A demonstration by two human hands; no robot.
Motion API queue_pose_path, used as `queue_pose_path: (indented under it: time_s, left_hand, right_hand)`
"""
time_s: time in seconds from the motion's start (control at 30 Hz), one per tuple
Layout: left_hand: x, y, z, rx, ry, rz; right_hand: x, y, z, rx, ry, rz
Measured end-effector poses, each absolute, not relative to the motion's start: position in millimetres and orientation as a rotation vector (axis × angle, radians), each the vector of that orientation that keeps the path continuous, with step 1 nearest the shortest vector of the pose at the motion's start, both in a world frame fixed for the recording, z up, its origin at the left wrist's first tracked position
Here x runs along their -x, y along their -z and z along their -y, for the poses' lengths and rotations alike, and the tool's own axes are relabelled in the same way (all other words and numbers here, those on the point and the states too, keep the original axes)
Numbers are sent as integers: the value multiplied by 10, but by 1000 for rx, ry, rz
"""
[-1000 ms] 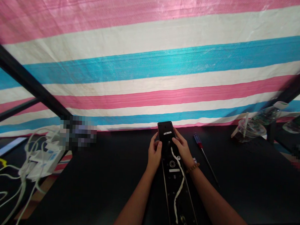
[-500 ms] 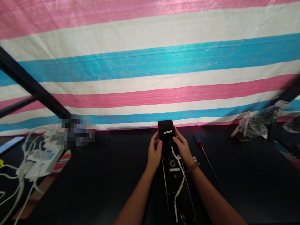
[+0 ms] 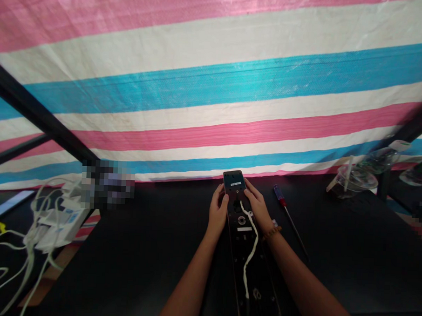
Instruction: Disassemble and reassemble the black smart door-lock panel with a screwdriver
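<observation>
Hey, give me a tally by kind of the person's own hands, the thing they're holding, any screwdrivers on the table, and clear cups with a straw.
Hands: 2 (left hand, right hand)
Long black panel with a white cable, held: 1
Screwdriver: 1
Clear plastic cup with a straw: 1
Total: 5

Head-worn view, forward and down
</observation>
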State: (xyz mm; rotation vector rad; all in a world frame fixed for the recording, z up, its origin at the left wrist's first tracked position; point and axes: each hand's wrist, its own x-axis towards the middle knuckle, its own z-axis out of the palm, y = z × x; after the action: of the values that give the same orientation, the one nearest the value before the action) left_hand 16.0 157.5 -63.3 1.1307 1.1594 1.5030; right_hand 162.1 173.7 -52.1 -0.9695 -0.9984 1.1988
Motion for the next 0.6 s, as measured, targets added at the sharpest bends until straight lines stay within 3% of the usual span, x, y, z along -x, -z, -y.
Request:
queue_pose_path:
  time_s: [0.6]
  left_hand:
    - [-129, 657, -1611, -1120, -1451, -1312]
  right_hand:
    - [-1656, 605, -1788, 1081, -1289, 944]
